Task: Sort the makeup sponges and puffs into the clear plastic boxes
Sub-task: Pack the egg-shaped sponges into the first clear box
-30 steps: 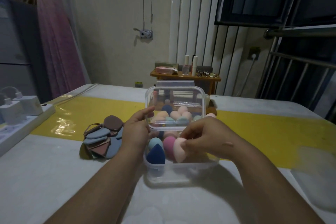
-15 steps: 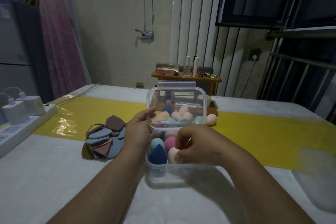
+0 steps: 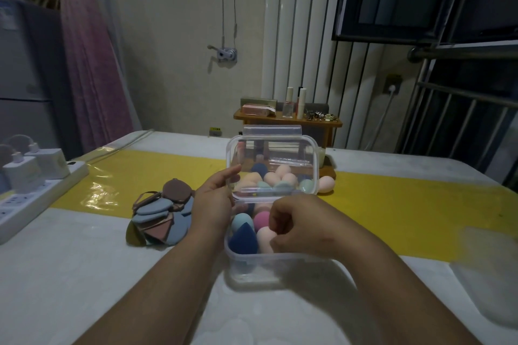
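Right hand (image 3: 301, 223) seating a pale pink sponge (image 3: 264, 236) in the clear box (image 3: 280, 269)

Its fingers (image 3: 277, 218) are curled close together, tips and thumb pinching the sponge, which stands upright just left of them, touching the navy sponge (image 3: 243, 238). The left hand (image 3: 214, 202) grips the raised lid (image 3: 273, 159) by its left edge, fingers bent round it. The box lies between both forearms, its free space under the right hand. Flat puffs (image 3: 161, 216) are piled just left of the box and more sponges (image 3: 326, 183) wait behind the lid
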